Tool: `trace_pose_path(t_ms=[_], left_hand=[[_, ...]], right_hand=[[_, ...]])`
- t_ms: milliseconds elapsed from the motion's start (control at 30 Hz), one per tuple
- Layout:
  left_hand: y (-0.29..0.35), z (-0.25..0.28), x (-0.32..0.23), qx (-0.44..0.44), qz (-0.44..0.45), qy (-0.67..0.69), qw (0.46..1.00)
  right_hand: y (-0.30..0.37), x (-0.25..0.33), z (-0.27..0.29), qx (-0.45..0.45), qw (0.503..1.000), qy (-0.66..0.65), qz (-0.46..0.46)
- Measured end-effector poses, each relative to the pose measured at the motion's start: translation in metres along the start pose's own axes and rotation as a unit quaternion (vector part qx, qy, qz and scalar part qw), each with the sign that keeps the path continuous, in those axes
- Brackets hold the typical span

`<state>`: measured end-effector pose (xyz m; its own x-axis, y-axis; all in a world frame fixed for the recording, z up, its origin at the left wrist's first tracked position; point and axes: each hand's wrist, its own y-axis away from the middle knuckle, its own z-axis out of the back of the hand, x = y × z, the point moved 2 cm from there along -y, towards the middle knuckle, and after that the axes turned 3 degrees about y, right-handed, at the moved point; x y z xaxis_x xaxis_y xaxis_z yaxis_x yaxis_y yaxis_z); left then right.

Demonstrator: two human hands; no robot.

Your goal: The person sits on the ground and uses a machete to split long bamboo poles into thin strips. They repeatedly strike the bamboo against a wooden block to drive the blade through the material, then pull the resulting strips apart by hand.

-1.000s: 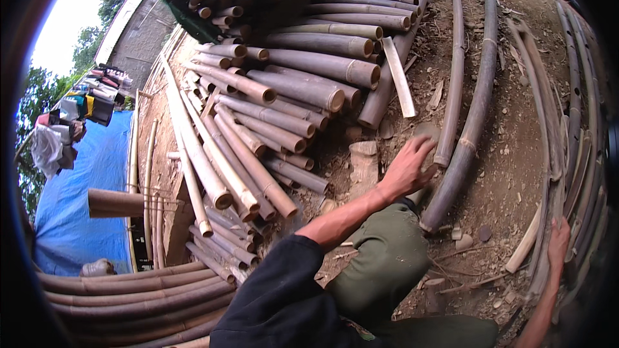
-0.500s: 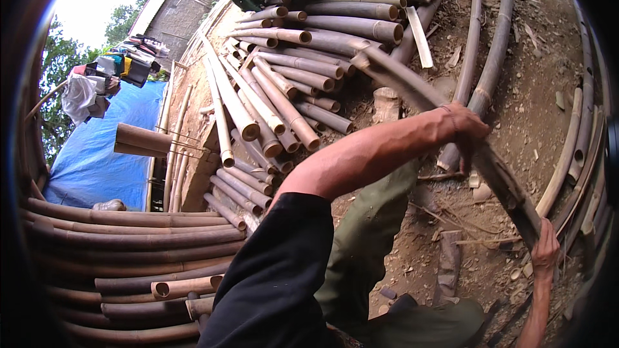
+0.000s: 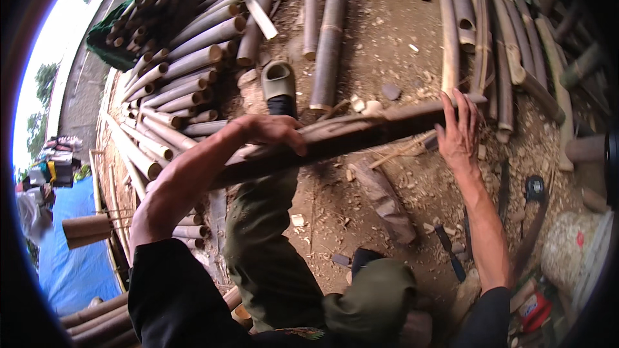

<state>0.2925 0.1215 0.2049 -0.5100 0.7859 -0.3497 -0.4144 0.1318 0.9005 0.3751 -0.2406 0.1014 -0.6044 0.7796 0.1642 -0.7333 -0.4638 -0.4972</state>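
A length of dark bamboo pole [image 3: 371, 130], rough and pale along its upper side, lies crosswise in front of me above my knees. My left hand [image 3: 274, 132] is closed over it left of its middle, with the thumb side toward me. Close to its right end, my right hand [image 3: 456, 122] holds it from the near side, fingers laid over the top. The pole's left end is partly hidden behind my left forearm. On the ground below it rests a short chunk of wood [image 3: 387, 206].
Bamboo poles [image 3: 213, 29] are stacked at the left, and long ones [image 3: 330, 38] lie on the dirt ahead. More bamboo [image 3: 465, 6] fills the right. A dark narrow tool [image 3: 449, 254] lies among chips. A pale bulky container [image 3: 574, 245] stands at lower right.
The pole has swung from a steep slant at the right to nearly level before me. Both hands came leftward with it, and the view has turned right.
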Motion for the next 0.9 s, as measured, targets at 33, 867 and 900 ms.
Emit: trace_pose_path(t_ms=[33,867,900], left_hand=[[0.016,-0.001,-0.006,-0.004,0.011,0.025,1.000],[0.001,-0.147,0.083,-0.371,-0.121,-0.365,0.845],[-0.008,-0.154,0.089,-0.320,-0.077,-0.361,0.872]], right_hand=[[0.009,0.009,0.011,0.005,0.999,-0.032,-0.023],[0.533,0.110,0.172,0.259,0.880,-0.125,-0.378],[0.536,0.111,0.173,0.267,0.876,-0.120,-0.383]])
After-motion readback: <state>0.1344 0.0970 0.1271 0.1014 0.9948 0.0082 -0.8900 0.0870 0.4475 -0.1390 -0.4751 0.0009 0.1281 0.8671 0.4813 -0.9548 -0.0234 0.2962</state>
